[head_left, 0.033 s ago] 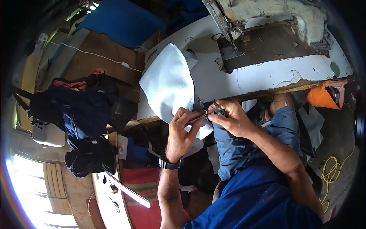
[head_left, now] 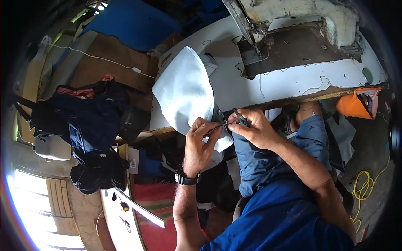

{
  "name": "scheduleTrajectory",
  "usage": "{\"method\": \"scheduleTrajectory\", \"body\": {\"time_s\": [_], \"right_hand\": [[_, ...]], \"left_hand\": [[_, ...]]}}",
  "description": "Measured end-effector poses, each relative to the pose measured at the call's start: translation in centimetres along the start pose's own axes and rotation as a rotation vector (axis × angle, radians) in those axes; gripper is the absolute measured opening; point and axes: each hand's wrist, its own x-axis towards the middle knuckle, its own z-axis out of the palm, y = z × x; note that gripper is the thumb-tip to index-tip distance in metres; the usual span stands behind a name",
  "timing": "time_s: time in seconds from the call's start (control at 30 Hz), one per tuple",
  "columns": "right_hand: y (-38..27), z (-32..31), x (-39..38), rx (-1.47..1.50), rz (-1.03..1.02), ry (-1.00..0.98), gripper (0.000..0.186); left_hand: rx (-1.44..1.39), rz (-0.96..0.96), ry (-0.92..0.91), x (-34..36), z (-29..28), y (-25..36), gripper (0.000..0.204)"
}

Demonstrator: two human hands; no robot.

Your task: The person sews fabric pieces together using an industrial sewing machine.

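Head view: near the middle of the frame, the left hand (head_left: 201,140) has its grip closed on the lower edge of a white sheet (head_left: 184,92), pinched between thumb and fingers. The sheet rises from there toward the upper left, its upper part over the counter (head_left: 247,90) and its lower corner hanging past the front edge. Just to the right, the right hand (head_left: 253,127) has its grip closed around a small tool (head_left: 243,121) with teal on it; its exact kind is too small to tell. The fingertips of both hands nearly meet at the sheet's edge. A watch (head_left: 186,179) circles the left wrist. A worn sewing machine (head_left: 343,19) stands on the counter at the upper right of the frame. An orange pouch (head_left: 351,104) sits by the counter's edge at the right, and a yellow cord (head_left: 363,187) lies coiled on the floor at the lower right. Dark bags (head_left: 86,121) fill the left side, and a red striped cloth (head_left: 155,226) lies at the lower left of centre.
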Motion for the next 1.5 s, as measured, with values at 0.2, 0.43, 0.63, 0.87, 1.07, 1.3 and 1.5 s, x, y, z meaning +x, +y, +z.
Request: {"method": "scheduleTrajectory", "body": {"time_s": [0.2,0.43,0.63,0.87,1.07,1.3,1.5], "right_hand": [[1.7,0.7,-0.7,0.008,-0.094,0.016,0.019],[0.7,0.5,-0.9,-0.134,-0.163,0.096,0.017],[-0.4,-0.5,-1.5,-0.091,-0.075,0.216,0.011],[-0.7,-2.0,-2.6,-0.188,-0.136,0.207,0.021],[-1.3,-2.5,-2.7,-0.251,-0.222,0.294,0.017],[-0.4,-3.3,-2.4,-0.099,-0.127,0.279,0.006],[-0.4,-4.8,-1.9,0.301,0.086,0.123,0.008]], "left_hand": [[-0.317,-0.049,0.049,-0.5,1.6,-1.4,0.009],[-0.575,-0.103,0.064,-0.7,2.9,-1.0,0.014],[-0.203,-0.047,0.021,0.5,3.8,-0.2,0.014],[-0.598,-0.118,0.030,2.1,5.3,1.3,0.020],[-0.601,-0.134,-0.006,2.9,5.8,2.4,0.020],[-0.598,-0.141,-0.028,2.8,5.9,2.3,0.021],[-0.232,-0.038,-0.101,3.6,4.3,3.4,0.042]]}}
